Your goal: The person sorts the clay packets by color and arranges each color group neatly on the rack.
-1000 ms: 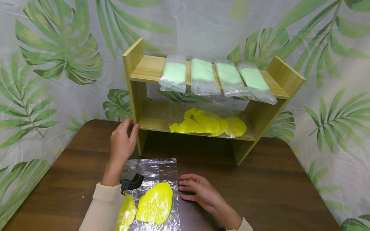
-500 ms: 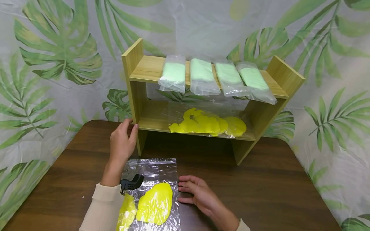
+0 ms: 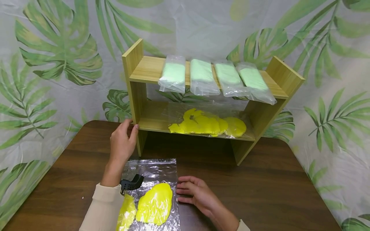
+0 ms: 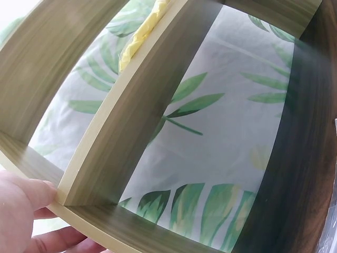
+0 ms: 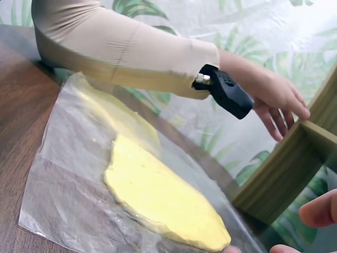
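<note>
My left hand grips the left side panel of a small wooden shelf. Its thumb presses on the panel's front edge where the middle board meets it, and the fingers go round the outer side. On the table in front lies a clear zip bag with two flat yellow pieces inside; the larger piece resembles soft dough. Beside the bag's right edge my right hand holds nothing, its fingers loosely bent and their tips right at the plastic. The left forearm passes over the bag's left part.
Several clear bags of pale green material lie along the top board, their ends hanging over its front. Flat yellow material in clear bags rests on the middle board. Behind the brown table hangs a leaf-printed cloth.
My right hand's fingers have shifted slightly left and down, closer to the bag's edge, and spread a little. The left hand, shelf and bags look the same.
</note>
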Action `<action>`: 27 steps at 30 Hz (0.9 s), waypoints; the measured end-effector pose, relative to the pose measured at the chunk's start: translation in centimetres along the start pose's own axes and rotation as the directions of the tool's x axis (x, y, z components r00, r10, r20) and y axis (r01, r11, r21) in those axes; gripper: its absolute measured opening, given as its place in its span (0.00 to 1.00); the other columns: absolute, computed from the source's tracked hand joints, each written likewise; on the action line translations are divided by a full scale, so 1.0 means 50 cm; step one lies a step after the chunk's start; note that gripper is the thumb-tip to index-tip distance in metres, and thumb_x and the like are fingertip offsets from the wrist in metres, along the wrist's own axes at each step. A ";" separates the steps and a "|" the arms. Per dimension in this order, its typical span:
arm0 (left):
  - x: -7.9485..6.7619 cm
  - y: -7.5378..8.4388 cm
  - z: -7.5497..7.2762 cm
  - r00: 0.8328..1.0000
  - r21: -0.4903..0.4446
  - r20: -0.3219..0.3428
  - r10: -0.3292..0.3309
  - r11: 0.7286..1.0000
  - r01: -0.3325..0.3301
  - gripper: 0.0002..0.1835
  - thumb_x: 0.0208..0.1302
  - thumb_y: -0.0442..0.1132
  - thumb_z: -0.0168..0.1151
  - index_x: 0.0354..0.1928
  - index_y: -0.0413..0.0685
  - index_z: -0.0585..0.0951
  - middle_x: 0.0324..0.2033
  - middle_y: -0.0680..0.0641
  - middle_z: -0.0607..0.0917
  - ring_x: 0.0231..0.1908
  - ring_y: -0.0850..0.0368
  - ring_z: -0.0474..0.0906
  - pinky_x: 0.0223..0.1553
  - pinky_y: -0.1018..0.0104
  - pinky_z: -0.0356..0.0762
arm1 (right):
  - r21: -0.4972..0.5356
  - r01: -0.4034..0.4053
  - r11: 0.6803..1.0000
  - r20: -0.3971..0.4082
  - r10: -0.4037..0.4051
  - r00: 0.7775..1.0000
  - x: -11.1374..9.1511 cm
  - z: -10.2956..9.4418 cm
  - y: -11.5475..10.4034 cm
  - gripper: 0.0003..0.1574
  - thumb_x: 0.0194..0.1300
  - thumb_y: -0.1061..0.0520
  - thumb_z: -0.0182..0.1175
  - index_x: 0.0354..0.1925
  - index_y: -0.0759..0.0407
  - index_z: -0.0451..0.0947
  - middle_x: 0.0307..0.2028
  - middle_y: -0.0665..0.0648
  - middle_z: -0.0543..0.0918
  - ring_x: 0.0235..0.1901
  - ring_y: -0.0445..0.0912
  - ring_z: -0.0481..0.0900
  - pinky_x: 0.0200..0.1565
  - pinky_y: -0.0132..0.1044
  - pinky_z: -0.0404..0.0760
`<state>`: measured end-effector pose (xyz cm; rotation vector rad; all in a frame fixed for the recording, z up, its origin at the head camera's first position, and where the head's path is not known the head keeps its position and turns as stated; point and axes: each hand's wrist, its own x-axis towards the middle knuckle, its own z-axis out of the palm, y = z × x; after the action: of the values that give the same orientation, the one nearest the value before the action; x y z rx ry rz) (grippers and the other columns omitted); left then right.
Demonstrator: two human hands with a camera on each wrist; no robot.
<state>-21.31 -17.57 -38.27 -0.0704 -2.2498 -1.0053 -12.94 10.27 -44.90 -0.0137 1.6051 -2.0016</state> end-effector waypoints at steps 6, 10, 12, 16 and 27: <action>-0.001 0.001 -0.001 1.000 -0.001 -0.001 0.000 1.000 0.000 0.14 0.70 0.40 0.56 0.49 0.37 0.78 0.38 0.36 0.84 0.36 0.41 0.81 0.39 0.45 0.73 | -0.101 -0.024 0.995 0.006 0.024 1.000 -0.004 0.001 -0.003 0.27 0.70 0.57 0.54 0.61 0.71 0.66 0.51 0.65 0.79 0.47 0.52 0.79 0.48 0.46 0.79; -0.001 0.003 -0.002 1.000 -0.005 -0.003 0.003 1.000 -0.003 0.13 0.70 0.40 0.56 0.49 0.37 0.78 0.38 0.36 0.84 0.36 0.41 0.81 0.38 0.45 0.73 | -0.119 -0.033 0.992 0.025 0.036 0.999 -0.007 0.003 -0.006 0.28 0.70 0.55 0.54 0.62 0.71 0.65 0.52 0.64 0.79 0.49 0.54 0.79 0.48 0.49 0.79; -0.001 0.003 -0.003 1.000 -0.006 -0.004 0.004 1.000 -0.004 0.13 0.70 0.40 0.57 0.49 0.36 0.78 0.38 0.36 0.84 0.36 0.40 0.81 0.38 0.45 0.73 | -0.104 -0.040 0.994 0.030 0.043 0.999 -0.007 0.004 -0.006 0.28 0.71 0.55 0.53 0.62 0.71 0.65 0.52 0.65 0.78 0.48 0.54 0.80 0.48 0.51 0.79; -0.003 0.003 -0.003 1.000 -0.008 0.004 0.000 1.000 0.000 0.14 0.70 0.40 0.56 0.50 0.36 0.78 0.38 0.36 0.84 0.36 0.40 0.81 0.38 0.45 0.73 | -0.047 -0.049 0.998 0.034 0.050 0.998 -0.007 0.007 -0.001 0.30 0.70 0.57 0.53 0.63 0.74 0.62 0.54 0.67 0.73 0.46 0.53 0.80 0.49 0.52 0.79; -0.001 -0.001 -0.001 1.000 0.000 0.013 0.000 1.000 0.000 0.14 0.71 0.41 0.56 0.50 0.37 0.78 0.39 0.37 0.84 0.36 0.41 0.81 0.38 0.45 0.73 | -0.122 -0.019 0.992 0.077 0.029 0.997 -0.004 0.010 0.020 0.23 0.64 0.64 0.59 0.52 0.81 0.72 0.34 0.59 0.84 0.32 0.44 0.82 0.38 0.35 0.82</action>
<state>-21.27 -17.62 -38.30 -0.0766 -2.2614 -1.0075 -12.16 9.79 -45.60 -0.1175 1.6664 -1.8593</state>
